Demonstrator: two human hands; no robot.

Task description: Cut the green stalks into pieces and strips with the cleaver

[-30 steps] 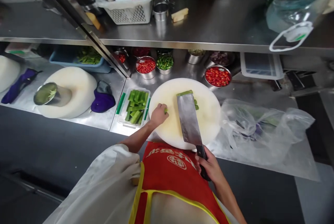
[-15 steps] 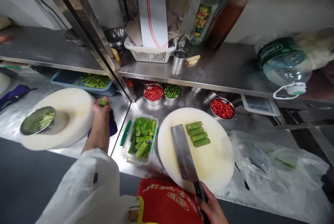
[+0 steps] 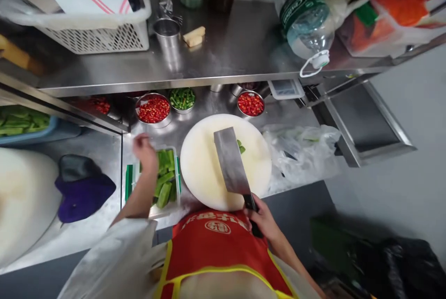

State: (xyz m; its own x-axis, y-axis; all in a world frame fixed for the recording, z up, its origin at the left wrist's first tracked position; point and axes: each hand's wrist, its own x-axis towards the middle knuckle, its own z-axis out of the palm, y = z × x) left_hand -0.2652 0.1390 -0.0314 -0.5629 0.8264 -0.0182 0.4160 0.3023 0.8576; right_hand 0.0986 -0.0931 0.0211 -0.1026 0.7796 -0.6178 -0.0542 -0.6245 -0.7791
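A thick, round white block (image 3: 24, 201) stands at far left, beside a dark purple fabric cap (image 3: 87, 194). The blurred left hand (image 3: 144, 146) is over the far left corner of a clear, rectangular plastic container (image 3: 166, 208); whether its fingers hold anything cannot be told. Flat green vegetable strips (image 3: 164, 179) lie inside. A broad steel cleaver (image 3: 231, 162) extends over a round white cutting board (image 3: 198, 164), partly hiding small green pieces (image 3: 240, 149). The right hand (image 3: 264, 217) has its fingers wrapped around the cleaver's black handle. A crumpled clear plastic bag (image 3: 303, 155) lies rightmost.
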